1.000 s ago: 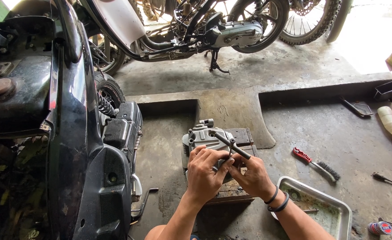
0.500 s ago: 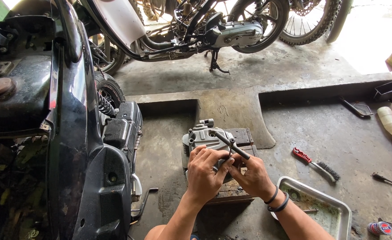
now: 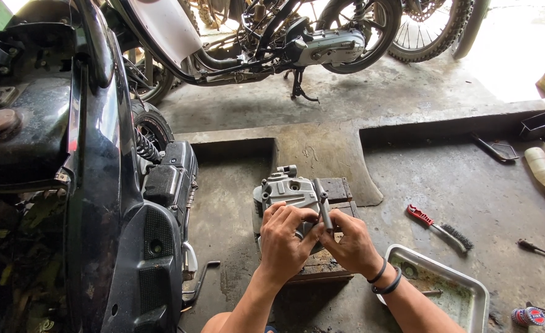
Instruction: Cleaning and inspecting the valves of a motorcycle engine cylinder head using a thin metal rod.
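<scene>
A grey engine cylinder head (image 3: 285,192) rests on a wooden block (image 3: 339,191) on the concrete floor. My left hand (image 3: 283,240) presses on the near side of that engine part, fingers curled over it. My right hand (image 3: 349,245) grips a short metal wrench (image 3: 323,208) whose shaft stands nearly upright against the part. Two dark bands circle my right wrist. What the wrench head fits onto is hidden behind my fingers.
A black motorbike (image 3: 93,185) fills the left side, its kick lever (image 3: 199,285) near my left arm. A metal tray (image 3: 448,290) lies right of my right arm. A red-handled wire brush (image 3: 440,228), a plastic bottle (image 3: 541,171) and another motorbike (image 3: 285,37) lie farther off.
The wrench has swung from slanting up-left to nearly upright. Both hands stay on the engine part, my right hand shifted slightly.
</scene>
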